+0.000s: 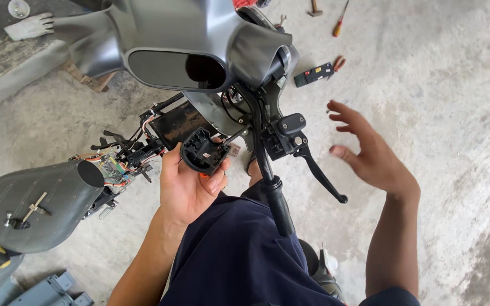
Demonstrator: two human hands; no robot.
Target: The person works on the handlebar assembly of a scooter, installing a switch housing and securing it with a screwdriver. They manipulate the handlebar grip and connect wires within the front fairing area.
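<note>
My left hand holds a black plastic switch housing, its open inside facing up. It sits just left of the scooter handlebar with its black grip and brake lever. My right hand hovers open to the right of the lever, fingers spread, touching nothing. Above them is the grey headlight cowl of the scooter. Loose coloured wires and a small circuit board hang out to the left.
A grey panel piece lies at the left. On the concrete floor at the top right lie a black switch block, pliers, a screwdriver and a hammer. A white glove rests top left.
</note>
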